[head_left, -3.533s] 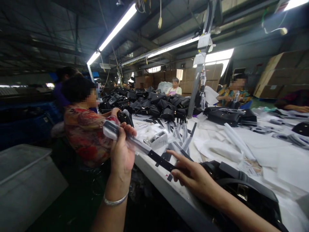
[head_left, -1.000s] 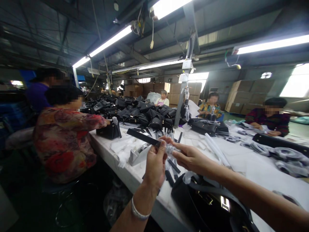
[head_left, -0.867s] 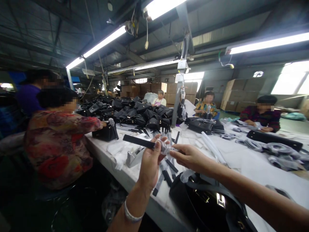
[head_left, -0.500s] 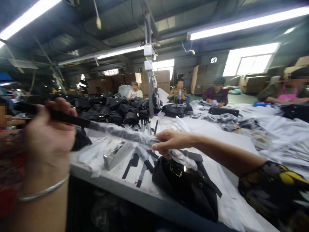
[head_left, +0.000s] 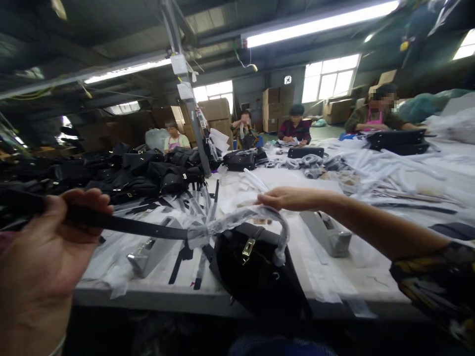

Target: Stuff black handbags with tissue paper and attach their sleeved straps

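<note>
My left hand [head_left: 70, 237] is closed round a long black strap [head_left: 144, 226], which runs right towards a black handbag [head_left: 256, 277]. Clear plastic wrap [head_left: 198, 235] covers the strap's right end. The bag rests at the table's front edge, with a gold-coloured clasp [head_left: 248, 249] on it. Its arched handle [head_left: 284, 232] is wrapped in plastic as well. At the top of that handle my right hand [head_left: 278, 199] has its fingers closed on it; the fingertips are partly hidden and blurred.
Grey tape dispensers [head_left: 148, 254] [head_left: 330, 235] stand on either side of the bag on the white table [head_left: 148, 296]. Loose black strips [head_left: 181, 264] lie left of it. Black bags [head_left: 148, 165] are heaped behind, near a post [head_left: 198, 138]. Several people sit across the table.
The view has swung right. A longer stretch of bare black strap shows between my hands. My right hand has gone from the plastic-covered strap to above the bag's handle, and the bag stands more upright.
</note>
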A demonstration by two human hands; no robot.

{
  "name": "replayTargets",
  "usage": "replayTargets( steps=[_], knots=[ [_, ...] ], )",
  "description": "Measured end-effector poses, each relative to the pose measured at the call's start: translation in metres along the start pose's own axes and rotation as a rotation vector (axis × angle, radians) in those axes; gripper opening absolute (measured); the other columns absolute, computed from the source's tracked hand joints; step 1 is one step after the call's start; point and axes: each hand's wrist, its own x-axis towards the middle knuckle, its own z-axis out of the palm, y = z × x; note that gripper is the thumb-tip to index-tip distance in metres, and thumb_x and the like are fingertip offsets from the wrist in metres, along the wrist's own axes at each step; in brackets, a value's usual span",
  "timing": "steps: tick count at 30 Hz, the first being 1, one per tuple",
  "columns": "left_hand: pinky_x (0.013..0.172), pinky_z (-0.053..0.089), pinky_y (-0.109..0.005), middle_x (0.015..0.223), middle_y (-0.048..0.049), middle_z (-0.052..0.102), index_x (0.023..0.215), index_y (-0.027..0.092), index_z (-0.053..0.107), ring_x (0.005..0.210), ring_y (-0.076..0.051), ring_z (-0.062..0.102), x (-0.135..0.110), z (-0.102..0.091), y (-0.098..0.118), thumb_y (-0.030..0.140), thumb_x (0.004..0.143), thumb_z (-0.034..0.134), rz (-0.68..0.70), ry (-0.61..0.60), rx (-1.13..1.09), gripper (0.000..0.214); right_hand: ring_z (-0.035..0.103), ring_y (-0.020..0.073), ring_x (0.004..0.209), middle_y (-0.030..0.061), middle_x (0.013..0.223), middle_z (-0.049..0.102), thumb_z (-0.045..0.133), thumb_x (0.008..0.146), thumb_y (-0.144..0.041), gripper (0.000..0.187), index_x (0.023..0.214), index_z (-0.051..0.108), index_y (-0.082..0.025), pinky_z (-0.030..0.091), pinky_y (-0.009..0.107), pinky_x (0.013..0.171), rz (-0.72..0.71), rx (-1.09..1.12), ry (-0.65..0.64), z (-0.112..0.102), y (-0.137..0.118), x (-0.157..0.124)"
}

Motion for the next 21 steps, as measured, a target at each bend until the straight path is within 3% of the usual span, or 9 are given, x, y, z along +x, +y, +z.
replayTargets(
  steps=[2,4,6,9,12,14,17,19,21],
  knots=[
    [0.110,0.040,-0.056,0.089,0.0104,0.076,0.092,0.027,0.071,0.108,-0.021,0.064,-0.012,0.031,0.002,0.042,0.096,0.060,-0.180,-0.004,-0.206,0.019,0.065,0.0272,0.106,0.0102,0.116,0.072,0.049,0.091,-0.068,0.059,0.117,0.071,-0.020,0.047,0.041,0.097,-0.131,-0.158,0.301,0.006,-0.021,0.004],
    [0.104,0.049,-0.048,0.090,0.0040,0.076,0.092,0.021,0.069,0.101,-0.019,0.067,-0.023,0.068,0.014,0.039,0.097,0.057,-0.171,-0.088,-0.357,0.022,0.057,0.0269,0.121,0.0087,0.132,0.064,0.045,0.096,-0.063,0.057,0.132,0.062,-0.022,0.040,0.042,0.106,-0.318,-0.201,0.409,0.019,-0.049,0.011],
    [0.093,0.055,-0.042,0.093,-0.0008,0.076,0.097,0.018,0.068,0.095,-0.019,0.070,-0.034,0.103,0.032,0.036,0.100,0.053,-0.099,-0.209,-0.459,0.024,0.057,0.0253,0.121,0.0080,0.132,0.064,0.046,0.098,-0.059,0.056,0.137,0.058,-0.021,0.042,0.039,0.105,-0.463,-0.131,0.329,0.036,-0.076,0.019],
    [0.087,0.057,-0.035,0.097,-0.0012,0.074,0.102,0.019,0.066,0.096,-0.020,0.071,-0.050,0.138,0.057,0.035,0.100,0.053,0.004,-0.399,-0.494,0.021,0.064,0.0198,0.100,0.0054,0.106,0.072,0.054,0.097,-0.051,0.047,0.127,0.061,-0.015,0.050,0.031,0.088,-0.565,0.038,0.148,0.055,-0.099,0.026],
    [0.089,0.057,-0.033,0.116,-0.0013,0.070,0.113,0.025,0.065,0.114,-0.022,0.066,-0.064,0.146,0.061,0.040,0.099,0.052,0.057,-0.453,-0.500,0.024,0.063,0.0127,0.077,0.0005,0.080,0.068,0.058,0.096,-0.044,0.034,0.106,0.065,-0.012,0.050,0.024,0.073,-0.551,0.167,0.135,0.058,-0.097,0.022],
    [0.088,0.057,-0.031,0.119,-0.0015,0.068,0.118,0.029,0.063,0.116,-0.021,0.064,-0.074,0.139,0.045,0.047,0.098,0.049,0.079,-0.336,-0.477,0.031,0.062,0.0102,0.070,-0.0015,0.073,0.064,0.060,0.095,-0.041,0.028,0.094,0.064,-0.013,0.050,0.023,0.069,-0.513,0.243,0.241,0.053,-0.086,0.011],
    [0.074,0.055,-0.023,0.089,-0.0008,0.071,0.105,0.025,0.069,0.081,-0.015,0.069,-0.090,0.120,-0.002,0.042,0.093,0.060,0.115,-0.280,-0.283,0.022,0.061,0.0077,0.064,-0.0038,0.073,0.060,0.062,0.095,-0.036,0.021,0.094,0.061,-0.015,0.051,0.022,0.065,-0.524,0.417,0.476,0.036,-0.072,-0.012],
    [0.067,0.053,-0.023,0.076,-0.0012,0.072,0.093,0.025,0.074,0.067,-0.016,0.067,-0.101,0.111,-0.036,0.027,0.086,0.071,0.190,-0.712,-0.054,0.007,0.059,0.0056,0.060,-0.0050,0.074,0.058,0.062,0.096,-0.030,0.014,0.096,0.060,-0.016,0.052,0.022,0.063,-0.540,0.522,0.602,0.021,-0.068,-0.026],
    [0.073,0.053,-0.027,0.087,-0.0032,0.075,0.094,0.028,0.074,0.078,-0.019,0.070,-0.110,0.110,-0.061,0.018,0.087,0.067,0.381,-1.181,0.127,0.014,0.056,0.0043,0.056,-0.0052,0.073,0.057,0.057,0.098,-0.023,0.009,0.096,0.061,-0.015,0.052,0.022,0.062,-0.547,0.584,0.678,0.007,-0.069,-0.034]
  ],
)
